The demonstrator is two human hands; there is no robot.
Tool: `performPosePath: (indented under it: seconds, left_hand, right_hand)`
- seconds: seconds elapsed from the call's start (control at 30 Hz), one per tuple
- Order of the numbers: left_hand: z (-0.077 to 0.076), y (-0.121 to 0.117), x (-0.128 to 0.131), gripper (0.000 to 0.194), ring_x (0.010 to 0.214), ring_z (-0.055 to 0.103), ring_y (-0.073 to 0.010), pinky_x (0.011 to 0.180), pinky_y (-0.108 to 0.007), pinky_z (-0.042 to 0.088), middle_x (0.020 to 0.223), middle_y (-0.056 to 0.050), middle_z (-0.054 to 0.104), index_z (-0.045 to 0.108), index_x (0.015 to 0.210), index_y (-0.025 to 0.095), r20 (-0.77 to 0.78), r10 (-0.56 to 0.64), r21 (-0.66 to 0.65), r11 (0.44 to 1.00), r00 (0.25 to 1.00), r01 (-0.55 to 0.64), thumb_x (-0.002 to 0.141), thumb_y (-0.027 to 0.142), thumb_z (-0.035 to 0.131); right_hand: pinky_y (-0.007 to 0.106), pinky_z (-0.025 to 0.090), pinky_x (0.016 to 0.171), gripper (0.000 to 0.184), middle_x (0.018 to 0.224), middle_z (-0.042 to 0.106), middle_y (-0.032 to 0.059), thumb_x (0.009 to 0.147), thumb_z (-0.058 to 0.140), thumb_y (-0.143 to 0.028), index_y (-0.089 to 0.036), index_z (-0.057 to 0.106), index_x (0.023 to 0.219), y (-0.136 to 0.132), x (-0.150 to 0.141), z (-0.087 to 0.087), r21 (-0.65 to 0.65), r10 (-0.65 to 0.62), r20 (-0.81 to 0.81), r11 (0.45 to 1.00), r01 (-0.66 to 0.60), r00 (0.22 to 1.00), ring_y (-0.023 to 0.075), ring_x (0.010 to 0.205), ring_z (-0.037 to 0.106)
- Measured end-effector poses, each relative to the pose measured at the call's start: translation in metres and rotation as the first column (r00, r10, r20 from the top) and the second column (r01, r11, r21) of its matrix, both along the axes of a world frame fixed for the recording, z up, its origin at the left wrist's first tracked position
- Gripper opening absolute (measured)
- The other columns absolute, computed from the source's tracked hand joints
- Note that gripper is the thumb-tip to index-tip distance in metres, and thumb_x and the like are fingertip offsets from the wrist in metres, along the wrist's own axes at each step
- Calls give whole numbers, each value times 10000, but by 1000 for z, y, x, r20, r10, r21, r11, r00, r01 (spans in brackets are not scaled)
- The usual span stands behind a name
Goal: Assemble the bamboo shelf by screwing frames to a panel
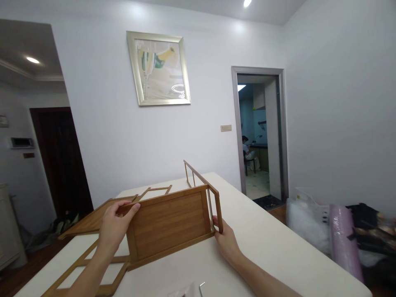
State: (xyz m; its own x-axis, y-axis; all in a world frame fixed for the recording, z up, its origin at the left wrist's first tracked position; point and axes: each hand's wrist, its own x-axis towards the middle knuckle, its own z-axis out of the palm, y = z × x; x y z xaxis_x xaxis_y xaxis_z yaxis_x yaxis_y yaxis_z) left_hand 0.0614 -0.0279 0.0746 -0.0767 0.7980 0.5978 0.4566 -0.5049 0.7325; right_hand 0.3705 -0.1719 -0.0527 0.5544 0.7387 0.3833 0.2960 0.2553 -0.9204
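A brown wooden panel [170, 212] stands on its long edge, tilted, on the white table. My left hand [114, 220] is closed on its upper left corner, thumb over the top edge. A narrow ladder-like wooden frame [220, 210] stands against the panel's right end and stretches toward the back. My right hand [228, 244] wraps round the lower near corner of this frame, beside the panel's end; some fingers are hidden behind it. Beneath my left forearm lies a flat open wooden frame [116, 280]. Near the front edge are an L-shaped hex key [201, 287] and a clear plastic bag [182, 292].
Another wooden panel [89, 216] lies at the table's left, with a small wooden frame [159, 189] behind. The white table [262, 243] extends rightward. Past its right edge stand a purple wrapped roll [343, 239] and plastic bags [307, 218]. A person [247, 150] sits beyond the doorway.
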Motion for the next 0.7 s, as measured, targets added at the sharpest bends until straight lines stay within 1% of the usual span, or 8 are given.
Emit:
performPosePath:
  seconds: [0.07,0.13,0.23,0.3,0.37,0.47,0.6,0.7]
  left_hand:
    - [7,-1,-2,476,982,586,-293,893,-419,439,1011,-94,654,634,846,196,-201,79,85,994,976,-63,659,633,603]
    - [18,-6,2,420,982,579,-301,944,-447,384,995,-87,663,635,807,214,-411,133,177,982,902,-64,686,613,582]
    - [35,-22,25,370,914,601,-296,1025,-514,254,905,-71,686,631,810,223,-669,131,241,969,732,47,750,574,529]
    - [45,-34,51,333,854,617,-280,973,-479,318,839,-73,688,605,778,215,-791,40,166,974,611,151,797,528,490]
    - [53,-44,82,269,868,624,-295,824,-422,416,889,-104,686,592,815,207,-848,-49,58,981,528,183,817,449,475]
    - [65,-48,125,240,988,604,-334,810,-421,422,1022,-172,661,578,976,173,-900,-166,-56,961,404,272,779,293,514]
    - [80,-38,164,485,984,618,-309,788,-367,454,1078,-128,665,561,1130,206,-883,-324,-184,905,339,384,671,339,646]
    - [88,-28,181,742,1038,609,-253,801,-300,461,1200,-76,627,381,1376,263,-844,-435,-262,846,315,465,699,432,634]
  right_hand:
    - [421,434,992,426,1129,685,68,692,533,-232,-196,631,1105,-1,-1,2,4,-1,-3,1000,1,1000,249,1100,598]
    - [415,433,990,408,1121,687,69,709,525,-245,-191,632,1100,-2,-1,3,5,-7,-5,1000,7,1000,245,1092,601]
    - [405,434,984,414,1114,689,68,700,508,-211,-188,628,1096,-2,-2,3,18,-2,-9,1000,3,1000,238,1083,604]
    - [402,434,980,429,1107,692,65,683,501,-186,-189,626,1092,-2,-2,4,27,3,-14,1000,-3,1000,239,1081,605]
    - [404,437,974,431,1096,696,60,665,503,-173,-193,632,1076,-2,-1,3,30,-2,-22,1000,3,1000,246,1073,609]
    - [403,452,953,426,1081,702,58,652,513,-167,-196,639,1057,-1,1,1,35,-4,-38,999,6,999,253,1055,618]
    - [380,471,926,449,1076,704,54,650,498,-146,-195,635,1075,2,5,-3,52,27,-52,998,-24,998,239,1039,627]
    - [381,471,924,430,1083,702,57,658,507,-154,-191,642,1064,2,5,-3,50,44,-54,998,-42,998,241,1041,625]
